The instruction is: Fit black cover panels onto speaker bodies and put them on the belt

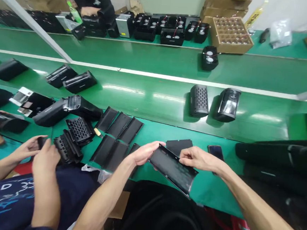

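My left hand (pixel 148 153) grips the left end of a black curved plastic panel (pixel 174 169), its hollow inner side facing up. The panel is tilted, its right end lower. My right hand (pixel 192 157) is closed, fingertips curled at the panel's upper edge; whatever is between them is hidden. Just behind the panel, a flat dark sheet (pixel 179 145) lies on the green table, partly covered by the panel and my right hand. Several similar black panels (pixel 119 124) lie in rows left of my left hand.
A phone (pixel 215 152) lies right of my right hand. Black speaker-like housings (pixel 227 105) stand on the green belt (pixel 144 93). At left, a co-worker's hands (pixel 44 152) work beside stacked perforated panels (pixel 80 129). Large black cases (pixel 278 153) line the right side. A divided carton (pixel 231 34) sits behind.
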A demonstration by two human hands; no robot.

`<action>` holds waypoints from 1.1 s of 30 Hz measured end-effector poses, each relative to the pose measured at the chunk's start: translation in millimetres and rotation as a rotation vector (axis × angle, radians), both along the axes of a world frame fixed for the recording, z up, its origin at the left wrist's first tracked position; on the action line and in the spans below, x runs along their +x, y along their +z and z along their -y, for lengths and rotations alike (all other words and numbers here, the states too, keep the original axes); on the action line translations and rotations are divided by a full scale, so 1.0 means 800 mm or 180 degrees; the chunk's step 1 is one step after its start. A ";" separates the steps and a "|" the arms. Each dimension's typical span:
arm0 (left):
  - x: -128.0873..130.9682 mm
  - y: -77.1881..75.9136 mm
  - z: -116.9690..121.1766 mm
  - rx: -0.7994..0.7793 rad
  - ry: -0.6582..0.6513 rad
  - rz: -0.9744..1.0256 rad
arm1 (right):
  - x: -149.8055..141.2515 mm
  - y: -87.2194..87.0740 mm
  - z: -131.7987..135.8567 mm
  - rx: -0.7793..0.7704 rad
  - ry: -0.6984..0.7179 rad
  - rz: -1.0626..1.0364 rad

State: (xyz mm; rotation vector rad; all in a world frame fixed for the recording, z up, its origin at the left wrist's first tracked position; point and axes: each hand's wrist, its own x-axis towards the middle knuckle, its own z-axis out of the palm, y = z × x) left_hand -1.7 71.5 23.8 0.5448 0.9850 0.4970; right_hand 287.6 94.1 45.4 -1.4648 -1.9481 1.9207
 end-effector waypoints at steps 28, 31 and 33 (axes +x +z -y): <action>0.001 0.016 0.083 0.0377 -0.0433 0.0100 | 0.024 -0.009 0.179 -0.0138 -0.2772 -0.0327; 0.003 0.017 0.083 0.0396 -0.0447 0.0124 | 0.027 -0.011 0.178 -0.0099 -0.2734 -0.0324; 0.005 0.017 0.083 0.0407 -0.0460 0.0112 | 0.030 -0.012 0.177 -0.0099 -0.2687 -0.0328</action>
